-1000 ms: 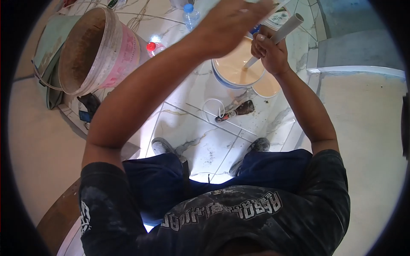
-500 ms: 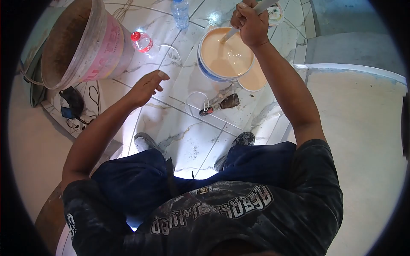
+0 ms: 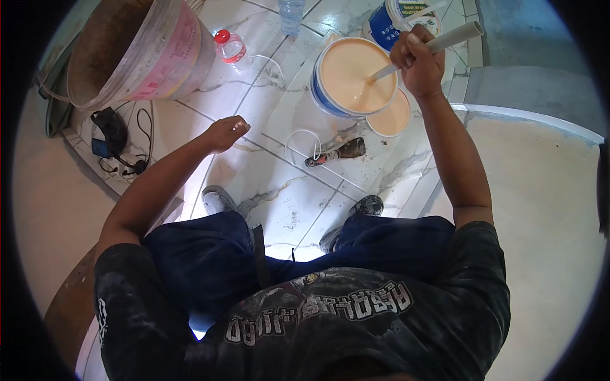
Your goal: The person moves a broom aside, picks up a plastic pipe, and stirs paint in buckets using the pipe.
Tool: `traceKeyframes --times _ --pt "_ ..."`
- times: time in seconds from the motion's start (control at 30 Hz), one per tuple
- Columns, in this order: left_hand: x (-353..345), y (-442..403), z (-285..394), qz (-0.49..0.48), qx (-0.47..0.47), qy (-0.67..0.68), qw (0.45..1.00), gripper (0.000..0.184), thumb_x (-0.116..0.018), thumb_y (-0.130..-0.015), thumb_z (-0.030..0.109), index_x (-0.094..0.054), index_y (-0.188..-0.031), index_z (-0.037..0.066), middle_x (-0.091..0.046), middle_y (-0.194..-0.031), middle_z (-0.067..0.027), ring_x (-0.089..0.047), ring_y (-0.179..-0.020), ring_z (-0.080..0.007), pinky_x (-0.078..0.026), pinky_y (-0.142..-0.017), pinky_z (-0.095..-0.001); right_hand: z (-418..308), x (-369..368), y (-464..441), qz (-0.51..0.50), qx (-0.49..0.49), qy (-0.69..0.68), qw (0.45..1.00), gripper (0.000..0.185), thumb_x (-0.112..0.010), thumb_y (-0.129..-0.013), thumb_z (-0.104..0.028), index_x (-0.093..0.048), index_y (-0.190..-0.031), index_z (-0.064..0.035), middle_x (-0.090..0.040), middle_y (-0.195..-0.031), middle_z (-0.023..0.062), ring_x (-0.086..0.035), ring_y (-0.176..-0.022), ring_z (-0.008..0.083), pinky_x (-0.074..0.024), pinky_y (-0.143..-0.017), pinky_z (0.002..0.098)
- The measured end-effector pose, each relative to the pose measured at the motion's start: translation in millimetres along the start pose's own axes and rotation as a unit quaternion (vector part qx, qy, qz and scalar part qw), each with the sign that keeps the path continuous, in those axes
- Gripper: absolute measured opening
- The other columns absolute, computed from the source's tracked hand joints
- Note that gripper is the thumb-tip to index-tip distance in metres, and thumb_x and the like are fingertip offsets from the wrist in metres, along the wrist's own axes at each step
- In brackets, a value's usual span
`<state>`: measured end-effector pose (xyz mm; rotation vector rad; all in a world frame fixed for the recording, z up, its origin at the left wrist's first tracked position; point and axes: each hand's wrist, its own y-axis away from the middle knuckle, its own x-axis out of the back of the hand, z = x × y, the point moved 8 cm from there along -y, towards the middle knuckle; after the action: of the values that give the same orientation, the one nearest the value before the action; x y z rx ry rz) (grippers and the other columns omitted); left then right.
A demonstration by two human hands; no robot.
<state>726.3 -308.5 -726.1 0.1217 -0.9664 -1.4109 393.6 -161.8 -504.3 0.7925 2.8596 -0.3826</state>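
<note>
With our right hand (image 3: 419, 66), fingers clenched around its middle, we hold the pale pipe (image 3: 457, 38) slanted, so its lower end dips into the peach mixture (image 3: 349, 66) inside the bucket (image 3: 325, 101) on the floor (image 3: 289, 190). Our left hand (image 3: 227, 134) hangs free, fingers loosely released. The smeared lid (image 3: 391, 119) lies coated side up, likely sparing the floor.

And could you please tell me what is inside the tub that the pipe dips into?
The tub holds peach liquid, and the pipe, held in the right hand, runs down into it. The liquid covers the pipe's lower tip and the tub's bottom.
</note>
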Motion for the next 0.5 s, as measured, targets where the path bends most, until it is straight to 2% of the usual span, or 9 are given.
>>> traceKeyframes --times 0.07,0.13,0.27,0.33,0.4,0.5 --pt "0.3 1.6 -4.5 -0.004 0.003 -0.003 1.000 0.042 -0.047 -0.093 0.041 -0.057 -0.109 0.004 -0.062 -0.108 -0.0158 -0.057 -0.103 -0.0266 -0.043 -0.090 -0.0376 6.3 4.7 -11.6 0.006 0.008 -0.010 1.000 0.027 -0.052 -0.085 -0.012 -0.038 -0.063 -0.0092 -0.035 -0.051 -0.0004 -0.032 -0.044 0.0082 -0.0270 -0.043 0.0242" --pt "0.9 1.7 -12.6 -0.006 0.020 -0.010 1.000 0.042 -0.047 -0.093 0.041 -0.058 -0.109 0.003 -0.061 -0.108 -0.0163 -0.057 -0.103 -0.0275 -0.043 -0.090 -0.0381 5.2 -0.1 -22.2 0.026 0.032 0.007 0.999 0.024 -0.046 -0.087 -0.011 -0.034 -0.067 -0.0103 -0.033 -0.054 0.0003 -0.029 -0.044 0.0092 -0.0262 -0.043 0.0261" --pt "0.9 5.7 -21.9 -0.006 0.032 -0.032 0.999 0.042 -0.047 -0.093 0.041 -0.058 -0.110 0.003 -0.061 -0.109 -0.0170 -0.057 -0.103 -0.0283 -0.044 -0.090 -0.0383 15.9 -25.1 -31.0 -0.007 0.063 -0.026 0.998 0.024 -0.050 -0.088 -0.010 -0.036 -0.069 -0.0137 -0.034 -0.052 -0.0019 -0.030 -0.041 0.0079 -0.0260 -0.039 0.0251" --pt "-0.7 5.8 -28.6 -0.015 0.050 -0.056 0.997 0.042 -0.047 -0.093 0.041 -0.058 -0.110 0.004 -0.061 -0.109 -0.0170 -0.057 -0.104 -0.0286 -0.044 -0.090 -0.0381 16.0 -34.8 -23.2 -0.002 0.056 -0.023 0.998 0.025 -0.050 -0.089 -0.012 -0.036 -0.068 -0.0133 -0.034 -0.052 -0.0020 -0.030 -0.041 0.0077 -0.0259 -0.040 0.0253" --pt "1.1 4.6 -30.7 -0.004 0.040 -0.061 0.997 0.043 -0.046 -0.093 0.041 -0.058 -0.108 0.003 -0.062 -0.106 -0.0178 -0.058 -0.101 -0.0300 -0.045 -0.087 -0.0388 19.3 -44.3 -13.6 -0.026 -0.001 -0.037 0.999 0.029 -0.052 -0.086 -0.014 -0.036 -0.062 -0.0090 -0.035 -0.052 -0.0006 -0.031 -0.044 0.0081 -0.0272 -0.043 0.0251" --pt "5.5 3.3 -33.6 0.009 0.036 -0.068 0.997 0.043 -0.046 -0.093 0.041 -0.058 -0.106 0.002 -0.062 -0.103 -0.0185 -0.059 -0.098 -0.0314 -0.045 -0.085 -0.0396 15.2 -44.1 7.8 -0.048 -0.031 -0.068 0.996 0.029 -0.052 -0.086 -0.015 -0.036 -0.063 -0.0086 -0.034 -0.053 -0.0008 -0.031 -0.045 0.0078 -0.0273 -0.043 0.0255"
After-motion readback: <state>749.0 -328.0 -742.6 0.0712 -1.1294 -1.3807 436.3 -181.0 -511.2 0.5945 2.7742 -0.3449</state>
